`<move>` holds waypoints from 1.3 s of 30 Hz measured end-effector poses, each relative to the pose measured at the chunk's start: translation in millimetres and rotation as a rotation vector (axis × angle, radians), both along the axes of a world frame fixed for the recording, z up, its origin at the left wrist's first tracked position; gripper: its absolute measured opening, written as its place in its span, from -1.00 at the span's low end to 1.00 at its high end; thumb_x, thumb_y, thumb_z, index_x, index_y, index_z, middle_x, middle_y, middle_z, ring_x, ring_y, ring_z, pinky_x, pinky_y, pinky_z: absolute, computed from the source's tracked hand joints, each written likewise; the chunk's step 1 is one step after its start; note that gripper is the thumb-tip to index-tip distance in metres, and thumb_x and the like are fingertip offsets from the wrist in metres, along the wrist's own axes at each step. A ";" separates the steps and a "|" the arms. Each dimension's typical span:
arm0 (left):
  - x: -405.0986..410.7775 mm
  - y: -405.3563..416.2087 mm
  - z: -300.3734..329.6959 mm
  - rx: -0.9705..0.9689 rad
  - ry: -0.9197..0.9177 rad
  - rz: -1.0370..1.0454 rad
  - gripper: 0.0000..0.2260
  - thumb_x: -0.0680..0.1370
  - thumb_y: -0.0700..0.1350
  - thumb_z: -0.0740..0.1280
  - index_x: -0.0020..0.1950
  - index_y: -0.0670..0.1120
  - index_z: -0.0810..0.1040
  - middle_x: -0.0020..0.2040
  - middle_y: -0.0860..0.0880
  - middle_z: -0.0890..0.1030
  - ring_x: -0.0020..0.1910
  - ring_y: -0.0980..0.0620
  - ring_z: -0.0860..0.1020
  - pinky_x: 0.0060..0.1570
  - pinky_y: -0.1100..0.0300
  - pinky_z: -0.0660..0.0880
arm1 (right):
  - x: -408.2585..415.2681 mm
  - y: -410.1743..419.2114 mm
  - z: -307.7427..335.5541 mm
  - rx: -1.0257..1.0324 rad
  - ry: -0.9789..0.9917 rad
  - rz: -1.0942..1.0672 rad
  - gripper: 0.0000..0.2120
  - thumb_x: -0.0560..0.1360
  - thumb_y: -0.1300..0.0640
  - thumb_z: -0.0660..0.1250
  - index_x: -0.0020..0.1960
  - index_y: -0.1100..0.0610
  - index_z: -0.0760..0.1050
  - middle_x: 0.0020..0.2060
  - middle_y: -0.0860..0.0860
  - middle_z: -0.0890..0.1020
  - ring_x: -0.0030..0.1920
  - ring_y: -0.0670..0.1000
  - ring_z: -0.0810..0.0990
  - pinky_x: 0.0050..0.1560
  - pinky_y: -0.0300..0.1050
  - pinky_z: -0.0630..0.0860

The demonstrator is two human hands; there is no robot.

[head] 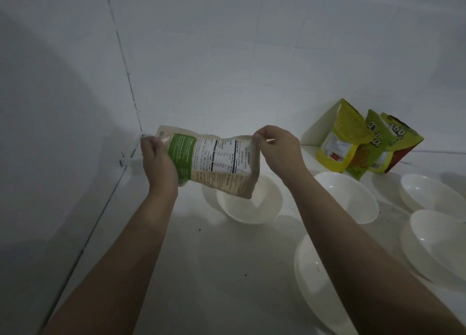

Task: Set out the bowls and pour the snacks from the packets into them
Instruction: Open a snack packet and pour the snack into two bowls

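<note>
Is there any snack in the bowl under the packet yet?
No. The bowl beneath the packet shows only bare white inside.

Packet [222,163]: matt, paper-look pouch, creased, printed panel. Green packets [363,145]: glossy plastic film, crinkled. Bowls [249,203]: white, smooth, semi-gloss, looked plastic. Counter [201,271]: pale, smooth, speckled, faint sheen. Wall [227,57]: white glazed tile, smooth.

walls: white tiled wall [252,57] behind hands, plain white wall [50,82] left of l hand | corner: dark grout seam [126,69] above l hand | surface: white counter [214,271] under both hands, few dark specks | light: dim, bluish
</note>
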State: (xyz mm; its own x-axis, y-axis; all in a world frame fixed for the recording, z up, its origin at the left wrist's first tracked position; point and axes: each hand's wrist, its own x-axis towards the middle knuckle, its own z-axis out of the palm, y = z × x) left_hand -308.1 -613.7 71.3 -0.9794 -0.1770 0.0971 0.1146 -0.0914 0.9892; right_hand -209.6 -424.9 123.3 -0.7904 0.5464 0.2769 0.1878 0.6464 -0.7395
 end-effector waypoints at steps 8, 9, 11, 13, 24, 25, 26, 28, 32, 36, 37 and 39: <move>-4.1 -1.2 8.7 -0.038 0.094 -0.029 -0.75 0.68 -0.02 0.04 -0.19 0.08 0.27 -0.19 0.08 0.48 -0.32 0.13 0.47 -0.38 0.24 0.43 | 4.9 4.9 -9.9 0.140 0.010 -0.030 -0.88 0.58 0.12 0.31 -0.07 0.07 0.61 -0.09 -0.05 0.56 -0.23 -0.17 0.48 -0.24 -0.50 0.30; -4.3 -1.0 8.2 -0.034 0.096 -0.034 -0.77 0.68 -0.02 0.04 -0.18 0.07 0.27 -0.18 0.08 0.48 -0.32 0.14 0.48 -0.39 0.25 0.44 | 4.7 7.2 -8.0 0.146 0.005 -0.030 -0.88 0.58 0.12 0.32 -0.07 0.08 0.62 -0.10 -0.05 0.57 -0.25 -0.19 0.47 -0.24 -0.51 0.30; -4.5 -1.0 7.0 -0.019 0.095 -0.043 -0.77 0.69 -0.03 0.05 -0.17 0.06 0.28 -0.17 0.07 0.50 -0.29 0.12 0.49 -0.39 0.27 0.44 | 3.3 10.8 -3.2 0.162 -0.020 -0.020 -0.89 0.57 0.12 0.33 -0.09 0.07 0.62 -0.10 -0.06 0.57 -0.27 -0.22 0.46 -0.25 -0.52 0.29; -5.4 -2.3 5.8 -0.011 0.084 -0.034 -0.75 0.68 -0.03 0.06 -0.20 0.08 0.28 -0.17 0.06 0.50 -0.27 0.08 0.50 -0.35 0.24 0.44 | 1.9 11.1 -0.7 0.183 -0.039 0.001 -0.90 0.57 0.11 0.34 -0.09 0.06 0.60 -0.09 -0.07 0.56 -0.27 -0.23 0.46 -0.26 -0.53 0.28; -8.5 -10.3 10.3 0.021 0.101 -0.049 -0.74 0.68 -0.04 0.06 -0.22 0.08 0.28 -0.19 0.07 0.48 -0.30 0.12 0.47 -0.33 0.22 0.42 | -1.3 6.3 -6.5 0.170 0.003 0.012 -0.90 0.58 0.13 0.33 -0.09 0.08 0.60 -0.09 -0.06 0.55 -0.18 -0.09 0.50 -0.23 -0.44 0.29; -9.0 -10.4 10.2 0.025 0.102 -0.048 -0.74 0.67 -0.04 0.06 -0.22 0.09 0.28 -0.20 0.07 0.48 -0.29 0.11 0.47 -0.31 0.20 0.42 | -1.8 5.7 -6.5 0.172 -0.002 0.015 -0.90 0.58 0.13 0.33 -0.09 0.08 0.59 -0.09 -0.06 0.55 -0.19 -0.10 0.49 -0.23 -0.44 0.29; -9.5 -10.7 9.4 0.028 0.098 -0.046 -0.74 0.67 -0.05 0.07 -0.23 0.09 0.28 -0.20 0.07 0.47 -0.28 0.10 0.46 -0.30 0.19 0.41 | -2.3 5.2 -6.7 0.173 -0.006 0.018 -0.90 0.57 0.13 0.33 -0.09 0.08 0.59 -0.09 -0.07 0.55 -0.20 -0.13 0.48 -0.23 -0.43 0.29; -9.4 -11.5 8.6 0.052 0.097 -0.043 -0.75 0.67 -0.06 0.07 -0.22 0.06 0.28 -0.20 0.06 0.47 -0.30 0.12 0.46 -0.32 0.22 0.41 | -3.8 4.5 -6.8 0.163 0.012 0.015 -0.90 0.57 0.13 0.33 -0.10 0.07 0.59 -0.11 -0.08 0.54 -0.24 -0.19 0.47 -0.24 -0.45 0.30; -9.8 -14.5 7.8 0.069 0.091 -0.038 -0.75 0.68 -0.05 0.07 -0.20 0.04 0.28 -0.19 0.07 0.49 -0.34 0.18 0.48 -0.37 0.29 0.43 | -6.3 1.4 -5.7 0.165 0.032 0.025 -0.89 0.57 0.13 0.34 -0.12 0.08 0.57 -0.13 -0.10 0.52 -0.25 -0.21 0.47 -0.24 -0.46 0.31; -14.2 -18.0 8.7 0.071 0.092 -0.037 -0.75 0.67 -0.04 0.08 -0.22 0.06 0.29 -0.18 0.08 0.50 -0.30 0.14 0.49 -0.33 0.24 0.42 | -5.3 -4.2 -7.5 0.205 0.034 0.042 -0.88 0.58 0.15 0.32 -0.13 0.09 0.54 -0.15 -0.12 0.48 -0.27 -0.18 0.47 -0.26 -0.48 0.31; -14.1 -17.8 9.7 0.081 0.099 -0.047 -0.75 0.67 -0.05 0.08 -0.22 0.06 0.29 -0.18 0.07 0.50 -0.30 0.14 0.48 -0.34 0.25 0.41 | -4.8 -4.7 -8.3 0.206 0.054 0.031 -0.88 0.58 0.16 0.31 -0.13 0.11 0.53 -0.16 -0.12 0.47 -0.28 -0.19 0.47 -0.25 -0.50 0.32; -13.9 -16.5 10.2 0.064 0.115 -0.049 -0.74 0.67 -0.07 0.08 -0.23 0.07 0.28 -0.19 0.07 0.48 -0.29 0.12 0.46 -0.34 0.24 0.39 | -3.1 -5.5 -10.6 0.203 0.038 0.036 -0.89 0.58 0.18 0.30 -0.12 0.13 0.53 -0.15 -0.10 0.47 -0.28 -0.19 0.47 -0.24 -0.53 0.32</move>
State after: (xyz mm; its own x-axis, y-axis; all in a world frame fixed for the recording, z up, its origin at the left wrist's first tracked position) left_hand -322.0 -630.2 81.5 -0.9701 -0.1387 0.1992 0.2206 -0.1623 0.9618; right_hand -212.6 -430.4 112.7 -0.7953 0.4480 0.4084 0.1367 0.7889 -0.5991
